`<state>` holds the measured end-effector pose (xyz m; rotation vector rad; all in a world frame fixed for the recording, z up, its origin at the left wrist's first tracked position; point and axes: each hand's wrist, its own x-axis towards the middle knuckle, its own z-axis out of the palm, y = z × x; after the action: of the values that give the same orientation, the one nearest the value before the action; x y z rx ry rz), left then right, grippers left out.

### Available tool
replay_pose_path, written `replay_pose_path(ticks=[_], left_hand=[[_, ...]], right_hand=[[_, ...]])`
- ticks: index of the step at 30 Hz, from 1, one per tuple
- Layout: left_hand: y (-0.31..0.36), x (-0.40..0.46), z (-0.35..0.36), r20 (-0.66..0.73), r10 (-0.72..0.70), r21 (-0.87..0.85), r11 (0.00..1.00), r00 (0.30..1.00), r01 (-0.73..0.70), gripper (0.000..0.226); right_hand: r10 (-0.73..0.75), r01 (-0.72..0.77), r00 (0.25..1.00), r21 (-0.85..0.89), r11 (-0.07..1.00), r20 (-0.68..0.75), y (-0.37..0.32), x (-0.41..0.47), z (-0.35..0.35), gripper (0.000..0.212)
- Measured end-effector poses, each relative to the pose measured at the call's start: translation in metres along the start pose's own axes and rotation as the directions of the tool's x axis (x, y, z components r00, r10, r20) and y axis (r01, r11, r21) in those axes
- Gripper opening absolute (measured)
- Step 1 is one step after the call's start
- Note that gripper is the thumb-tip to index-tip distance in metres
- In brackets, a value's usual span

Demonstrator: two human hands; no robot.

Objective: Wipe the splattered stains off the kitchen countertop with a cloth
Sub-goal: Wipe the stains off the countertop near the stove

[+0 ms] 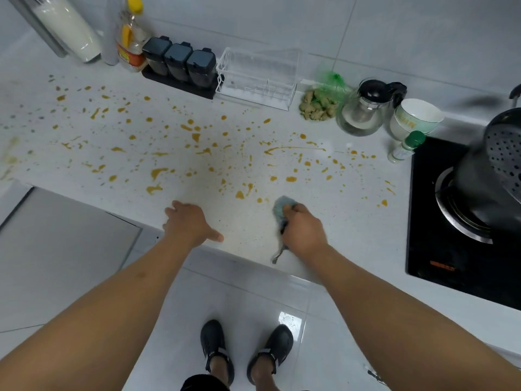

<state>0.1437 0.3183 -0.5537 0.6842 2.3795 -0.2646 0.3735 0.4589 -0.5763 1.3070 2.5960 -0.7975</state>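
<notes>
The right hand (303,225) is gripping the bunched grey-blue cloth (282,209), fingers curled round it, near the front edge of the white countertop (352,235). The cloth's long axis is running from that edge toward the wall, a dark tail trailing back to the edge. The left hand (189,224) is resting flat beside it, fingers spread. Orange stains (197,136) are lying across the open counter beyond. The stove (439,249) is bounding the right; its orange label is unreadable.
</notes>
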Motion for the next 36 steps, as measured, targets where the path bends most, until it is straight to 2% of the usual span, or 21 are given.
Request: replay_pose_path(ticks=[3, 6, 9, 13, 15, 17, 18, 20, 22, 24, 25, 28, 32, 36], left_hand=[[0.000, 0.000, 0.002, -0.023, -0.002, 0.009, 1.000, 1.000, 0.002, 0.142], [0.003, 0.001, 0.000, -0.026, -0.011, 0.008, 1.000, 1.000, 0.012, 0.134], [0.003, 0.004, 0.000, -0.014, -0.027, -0.005, 1.000, 1.000, 0.026, 0.126], [0.002, 0.008, 0.004, -0.020, -0.025, -0.008, 1.000, 0.999, 0.025, 0.133], [0.002, 0.008, 0.004, -0.020, -0.028, -0.012, 1.000, 0.999, 0.028, 0.134], [0.003, 0.007, 0.003, -0.023, -0.025, -0.016, 1.000, 0.999, 0.025, 0.129], [0.003, 0.007, 0.003, -0.027, -0.026, -0.017, 1.000, 0.999, 0.026, 0.125], [0.003, 0.007, 0.002, -0.027, -0.027, -0.016, 1.000, 0.999, 0.027, 0.121], [0.003, 0.008, 0.001, -0.017, -0.026, -0.021, 0.999, 1.000, 0.026, 0.116], [0.003, 0.008, 0.000, -0.026, -0.026, -0.022, 0.999, 0.999, 0.026, 0.111], [0.002, 0.007, 0.001, -0.028, -0.029, -0.018, 0.999, 0.999, 0.028, 0.111], [0.002, 0.006, 0.001, -0.015, -0.030, -0.005, 1.000, 0.999, 0.030, 0.123], [0.002, 0.006, -0.001, -0.019, -0.039, 0.007, 0.999, 0.999, 0.039, 0.128], [0.003, 0.004, 0.000, -0.032, -0.040, 0.004, 0.999, 0.999, 0.040, 0.127]], right_hand=[[0.144, -0.148, 0.986, -0.039, 0.988, -0.087, 0.044, 0.000, -0.026, 0.047], [0.262, -0.269, 0.960, -0.073, 0.960, -0.099, 0.059, 0.012, -0.043, 0.044], [0.282, -0.288, 0.956, -0.075, 0.955, -0.077, 0.034, 0.024, -0.036, 0.039], [0.195, -0.197, 0.979, -0.034, 0.980, -0.063, -0.009, 0.034, -0.012, 0.038], [0.170, -0.166, 0.984, 0.081, 0.983, -0.045, -0.030, 0.037, -0.002, 0.044], [0.193, -0.177, 0.981, 0.331, 0.927, -0.018, -0.045, 0.037, 0.003, 0.050], [0.203, -0.166, 0.978, 0.429, 0.888, -0.040, -0.050, 0.036, 0.006, 0.051], [0.173, -0.078, 0.973, 0.484, 0.871, -0.154, -0.058, 0.028, 0.012, 0.043], [0.047, 0.012, 0.985, 0.334, 0.942, -0.168, -0.064, 0.023, 0.018, 0.039], [-0.013, 0.021, 0.997, 0.100, 0.995, -0.077, -0.071, 0.025, 0.024, 0.049], [-0.015, 0.017, 0.999, 0.036, 0.999, -0.050, -0.072, 0.027, 0.024, 0.049], [-0.033, 0.034, 0.997, 0.020, 0.999, -0.065, -0.055, 0.029, 0.014, 0.039], [0.099, -0.091, 0.983, 0.059, 0.994, -0.153, 0.006, 0.014, -0.017, 0.035], [0.344, -0.337, 0.921, 0.071, 0.939, -0.181, 0.065, 0.015, -0.050, 0.044]])
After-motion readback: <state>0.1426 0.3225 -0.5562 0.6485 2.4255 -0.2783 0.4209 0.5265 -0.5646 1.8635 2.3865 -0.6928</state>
